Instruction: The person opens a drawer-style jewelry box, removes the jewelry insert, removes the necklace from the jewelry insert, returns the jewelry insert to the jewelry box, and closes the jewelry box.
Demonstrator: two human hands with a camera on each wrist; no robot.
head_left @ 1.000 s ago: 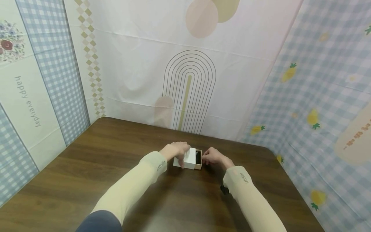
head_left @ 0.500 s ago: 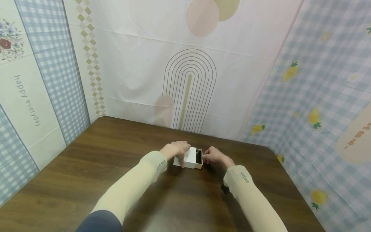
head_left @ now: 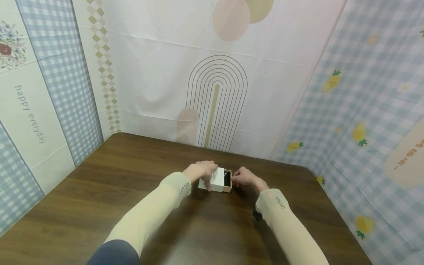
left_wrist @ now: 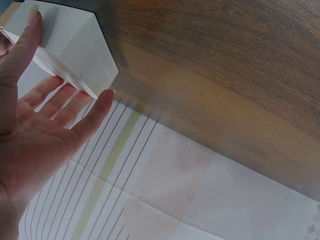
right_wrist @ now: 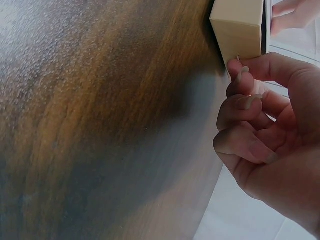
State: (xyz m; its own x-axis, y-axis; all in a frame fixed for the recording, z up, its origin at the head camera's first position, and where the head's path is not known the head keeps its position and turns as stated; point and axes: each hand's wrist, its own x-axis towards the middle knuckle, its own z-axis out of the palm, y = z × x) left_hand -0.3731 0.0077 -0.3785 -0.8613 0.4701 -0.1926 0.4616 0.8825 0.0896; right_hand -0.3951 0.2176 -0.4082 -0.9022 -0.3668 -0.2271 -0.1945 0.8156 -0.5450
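Note:
A small white box sleeve point(head_left: 216, 179) lies on the brown wooden table. From its right end a tan drawer point(head_left: 227, 190) sticks out partway, with a dark interior holding something too small to make out. My left hand point(head_left: 202, 171) grips the sleeve from above, its thumb on the near side and the fingers along the far side. At the drawer's tan end face point(right_wrist: 235, 40), my right hand point(right_wrist: 270, 120) pinches with thumb and index finger, the other fingers curled. What exactly lies between those fingertips is mostly hidden.
The wooden table point(head_left: 142, 162) extends around the box, its back edge against a white patterned cloth point(head_left: 159, 73). Checked cloths hang at left and on the right point(head_left: 357, 110). A dark object point(head_left: 257, 215) shows at the right wrist.
Both hands and the box stay practically in place. The drawer's opening looks about the same, and the head view has shifted only slightly.

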